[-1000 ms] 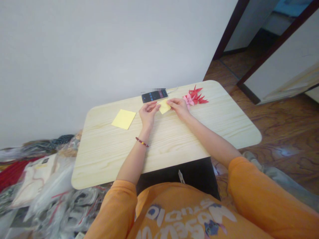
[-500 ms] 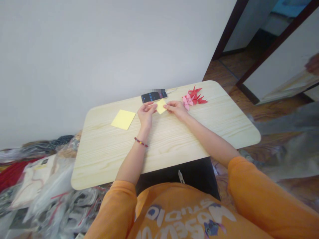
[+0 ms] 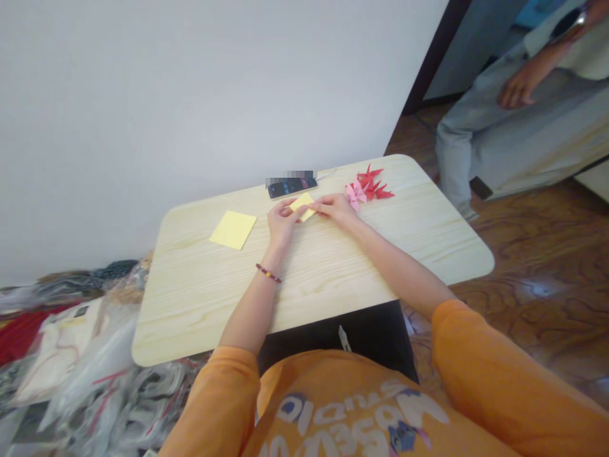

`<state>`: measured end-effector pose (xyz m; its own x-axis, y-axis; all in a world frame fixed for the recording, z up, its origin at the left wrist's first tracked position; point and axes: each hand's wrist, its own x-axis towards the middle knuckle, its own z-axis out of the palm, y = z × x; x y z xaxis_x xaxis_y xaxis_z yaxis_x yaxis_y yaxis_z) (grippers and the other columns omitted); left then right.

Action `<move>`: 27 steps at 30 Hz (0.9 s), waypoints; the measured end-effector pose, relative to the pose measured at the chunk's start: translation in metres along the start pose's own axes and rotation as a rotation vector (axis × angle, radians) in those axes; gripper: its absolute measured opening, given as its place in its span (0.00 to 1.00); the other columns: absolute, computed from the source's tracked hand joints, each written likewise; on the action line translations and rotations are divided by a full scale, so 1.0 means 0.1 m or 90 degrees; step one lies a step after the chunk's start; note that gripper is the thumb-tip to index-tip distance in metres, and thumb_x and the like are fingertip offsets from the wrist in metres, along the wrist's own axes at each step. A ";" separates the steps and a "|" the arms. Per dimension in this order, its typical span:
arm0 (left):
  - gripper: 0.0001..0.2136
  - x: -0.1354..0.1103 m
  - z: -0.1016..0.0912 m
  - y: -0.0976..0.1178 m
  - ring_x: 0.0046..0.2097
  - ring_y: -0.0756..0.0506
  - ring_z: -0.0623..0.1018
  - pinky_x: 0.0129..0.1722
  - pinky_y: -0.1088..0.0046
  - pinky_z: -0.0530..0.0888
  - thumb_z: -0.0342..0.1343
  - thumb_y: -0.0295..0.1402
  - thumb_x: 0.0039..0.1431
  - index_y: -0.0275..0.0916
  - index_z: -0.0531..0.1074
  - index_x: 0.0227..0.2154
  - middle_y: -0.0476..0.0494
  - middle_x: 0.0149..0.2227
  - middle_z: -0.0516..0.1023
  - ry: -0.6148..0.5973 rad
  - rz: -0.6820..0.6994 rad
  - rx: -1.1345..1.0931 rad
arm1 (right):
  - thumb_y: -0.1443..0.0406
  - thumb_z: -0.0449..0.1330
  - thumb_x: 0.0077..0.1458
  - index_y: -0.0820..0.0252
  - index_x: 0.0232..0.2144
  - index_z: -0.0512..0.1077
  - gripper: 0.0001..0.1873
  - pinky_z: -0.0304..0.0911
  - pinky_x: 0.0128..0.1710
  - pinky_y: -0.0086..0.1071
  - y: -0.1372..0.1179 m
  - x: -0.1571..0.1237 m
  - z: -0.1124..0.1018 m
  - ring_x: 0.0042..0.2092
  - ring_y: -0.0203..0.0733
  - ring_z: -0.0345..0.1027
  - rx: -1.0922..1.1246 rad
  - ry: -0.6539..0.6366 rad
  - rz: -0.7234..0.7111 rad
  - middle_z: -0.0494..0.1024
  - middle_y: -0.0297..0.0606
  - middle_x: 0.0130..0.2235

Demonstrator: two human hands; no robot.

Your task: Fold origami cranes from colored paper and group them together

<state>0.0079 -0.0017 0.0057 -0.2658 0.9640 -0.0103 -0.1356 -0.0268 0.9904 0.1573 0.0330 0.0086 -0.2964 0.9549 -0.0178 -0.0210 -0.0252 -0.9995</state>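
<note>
A small folded piece of yellow origami paper (image 3: 303,202) is held between my two hands over the table. My left hand (image 3: 282,219) pinches its left side, with the thumb lying on top. At the right corner, the fingertips of my right hand (image 3: 334,207) close on the same paper. A larger yellow square of paper (image 3: 233,230) lies flat on the table to the left. Beyond my right hand sit a pink folded paper figure (image 3: 356,193) and several red folded paper figures (image 3: 375,184), bunched together.
A phone (image 3: 292,185) with a lit screen and a cable lies at the table's (image 3: 333,273) back edge, against the wall. Plastic-wrapped bundles (image 3: 109,387) cover the floor at the left. Another person (image 3: 495,108) is beyond the table at the right.
The small yellow paper has shifted slightly left and tilted, and my left thumb now reaches further over it. At the right, the other person has come into fuller view beside the doorway.
</note>
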 end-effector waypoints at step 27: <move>0.19 0.15 -0.23 0.08 0.27 0.51 0.75 0.35 0.72 0.74 0.68 0.34 0.34 0.35 0.76 0.34 0.48 0.24 0.78 0.008 0.008 -0.006 | 0.60 0.66 0.39 0.64 0.21 0.72 0.11 0.48 0.19 0.24 0.16 0.13 -0.07 0.20 0.27 0.56 0.067 0.002 0.020 0.70 0.32 0.20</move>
<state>-0.0193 0.0065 0.0102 -0.2794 0.9602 0.0001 -0.1405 -0.0409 0.9892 0.1603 0.0473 -0.0081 -0.2957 0.9540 -0.0490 -0.1119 -0.0855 -0.9900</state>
